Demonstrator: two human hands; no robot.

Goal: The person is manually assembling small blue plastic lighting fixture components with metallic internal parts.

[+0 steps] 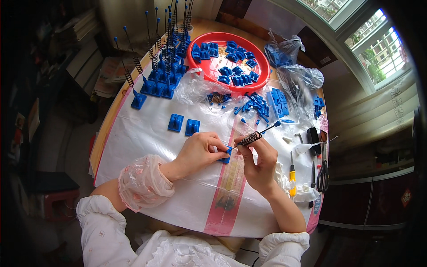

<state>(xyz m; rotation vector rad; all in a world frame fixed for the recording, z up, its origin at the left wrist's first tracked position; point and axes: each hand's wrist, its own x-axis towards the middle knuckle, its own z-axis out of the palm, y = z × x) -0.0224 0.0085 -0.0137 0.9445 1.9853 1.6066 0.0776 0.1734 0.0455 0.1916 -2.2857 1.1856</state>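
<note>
My left hand is closed on a small blue plastic base at the middle of the table, its fingers pinching the base's near side. In my right hand is a thin black rod with a black coil spring around it and a blue tip at its upper end. The rod slants, its lower end meeting the blue base between my hands. Whether the two are joined I cannot tell, as fingers cover the spot. Two loose blue bases lie just beyond my left hand.
Finished-looking spring rods on blue bases stand crowded at the far left. A red round tray holds several blue pieces. Loose blue parts, screws and plastic bags lie nearby. At right are a yellow screwdriver, scissors and a white glue bottle.
</note>
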